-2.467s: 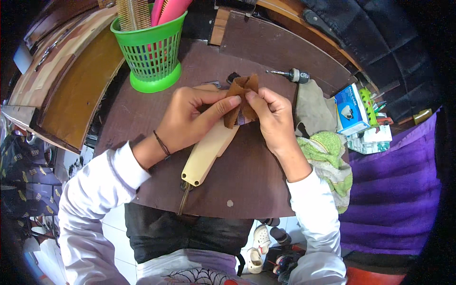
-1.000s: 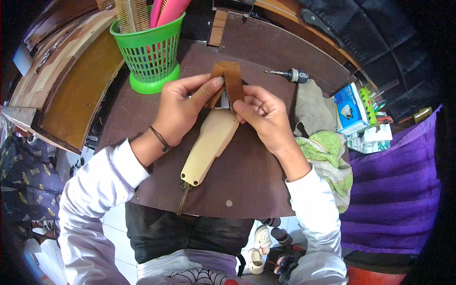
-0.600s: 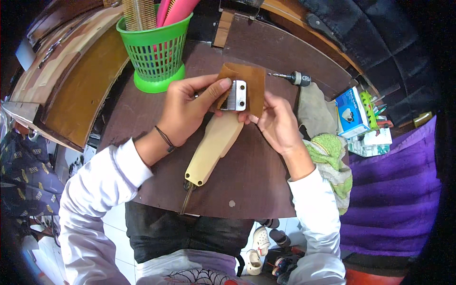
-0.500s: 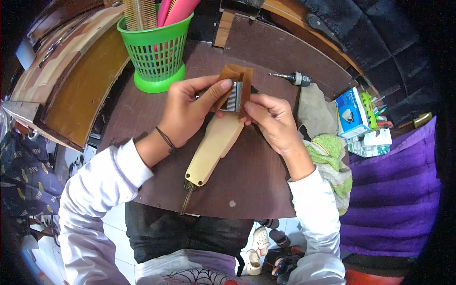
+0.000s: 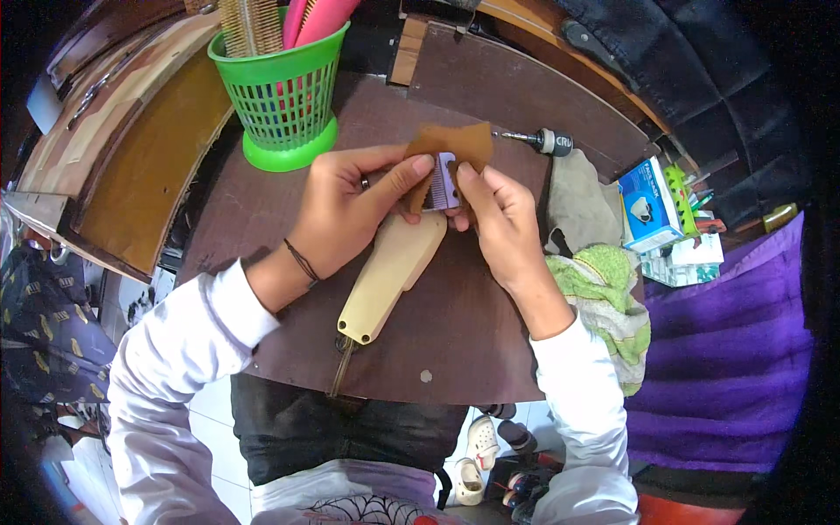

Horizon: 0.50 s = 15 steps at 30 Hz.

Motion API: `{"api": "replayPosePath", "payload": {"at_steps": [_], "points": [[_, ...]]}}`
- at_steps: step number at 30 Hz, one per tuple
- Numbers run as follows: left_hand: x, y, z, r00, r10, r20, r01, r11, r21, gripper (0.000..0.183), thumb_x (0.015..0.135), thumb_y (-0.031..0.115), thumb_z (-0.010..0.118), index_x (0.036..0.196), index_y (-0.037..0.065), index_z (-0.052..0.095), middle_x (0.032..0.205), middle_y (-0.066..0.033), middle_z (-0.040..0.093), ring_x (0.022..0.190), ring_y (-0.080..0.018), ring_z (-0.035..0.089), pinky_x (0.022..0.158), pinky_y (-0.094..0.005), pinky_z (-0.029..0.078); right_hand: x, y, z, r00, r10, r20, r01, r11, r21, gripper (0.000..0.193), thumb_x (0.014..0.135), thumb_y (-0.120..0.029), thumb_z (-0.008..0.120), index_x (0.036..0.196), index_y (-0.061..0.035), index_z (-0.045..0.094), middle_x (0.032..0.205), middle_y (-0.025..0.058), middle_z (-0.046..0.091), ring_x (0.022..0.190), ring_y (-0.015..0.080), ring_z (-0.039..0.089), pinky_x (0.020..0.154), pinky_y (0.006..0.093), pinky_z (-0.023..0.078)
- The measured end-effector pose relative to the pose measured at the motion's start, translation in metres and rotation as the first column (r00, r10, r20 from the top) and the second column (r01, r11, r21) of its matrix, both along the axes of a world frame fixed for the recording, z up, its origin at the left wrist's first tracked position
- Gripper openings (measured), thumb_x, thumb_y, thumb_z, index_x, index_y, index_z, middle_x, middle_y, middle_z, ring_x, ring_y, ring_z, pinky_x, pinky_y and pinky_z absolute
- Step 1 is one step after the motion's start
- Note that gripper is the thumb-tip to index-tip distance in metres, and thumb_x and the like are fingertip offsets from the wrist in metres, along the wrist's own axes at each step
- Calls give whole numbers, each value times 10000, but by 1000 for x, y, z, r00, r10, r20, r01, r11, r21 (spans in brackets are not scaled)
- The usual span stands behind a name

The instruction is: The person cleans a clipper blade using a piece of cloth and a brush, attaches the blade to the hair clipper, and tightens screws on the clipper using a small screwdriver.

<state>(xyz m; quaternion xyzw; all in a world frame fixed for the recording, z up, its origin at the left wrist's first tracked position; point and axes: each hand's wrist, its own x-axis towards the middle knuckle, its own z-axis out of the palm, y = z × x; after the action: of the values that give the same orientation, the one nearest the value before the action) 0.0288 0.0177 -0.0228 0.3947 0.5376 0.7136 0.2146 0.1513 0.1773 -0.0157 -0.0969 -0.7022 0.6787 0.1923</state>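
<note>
The left hand [image 5: 350, 197] has a narrow grip: its thumb lies on top of the brown sheet [image 5: 451, 137], its fingers behind, with the sheet pinched between. The right hand [image 5: 499, 219] closes a narrow grip on the other side of the sheet, thumb on top and fingertips showing beneath; whether that thumb presses on metal or on the sheet, I cannot tell. The blade [image 5: 444, 182], pale and toothed, sits between the two grips, against the sheet, teeth toward the left thumb. The sheet spreads behind the blade and rises past both thumbs.

Just below the grips, the cream clipper [image 5: 389, 276] lies slanted on the bench [image 5: 477, 324], its upper end close under the fingers and its cord [image 5: 343, 367] running from the lower end to the bench's near edge. Beyond the left grip, up and to the left, stands the green basket [image 5: 278, 98], holding combs [image 5: 245, 31] and a pink brush [image 5: 322, 22]. Beyond the right grip lies the screwdriver [image 5: 549, 141], tip toward the sheet. To the right of that grip are a grey cloth [image 5: 577, 203], a green-and-white towel [image 5: 599, 280] and, farther out, a blue box [image 5: 646, 203].
</note>
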Motion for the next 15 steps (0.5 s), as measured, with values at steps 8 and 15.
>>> {"api": "replayPosePath", "payload": {"at_steps": [8,15], "points": [[1,2,5,979,76,188,-75,997,-13,249,1009,182,712,1150,-20,749,870,-33,731,691,-59,630,601,-218,514,-10,-6,-4,707,-419,-570,602,780,172,180,1020,-138,673,1118,13,679,859,-4,652,735,63,549,696,227,470],[-7,-5,-1,997,26,74,-29,999,28,205,970,155,761,1069,-23,736,854,-12,730,696,-46,619,595,-215,505,2,-10,-6,968,-131,-215,216,872,439,203,1002,-126,706,1132,23,663,823,4,654,696,55,572,624,221,460]]}}
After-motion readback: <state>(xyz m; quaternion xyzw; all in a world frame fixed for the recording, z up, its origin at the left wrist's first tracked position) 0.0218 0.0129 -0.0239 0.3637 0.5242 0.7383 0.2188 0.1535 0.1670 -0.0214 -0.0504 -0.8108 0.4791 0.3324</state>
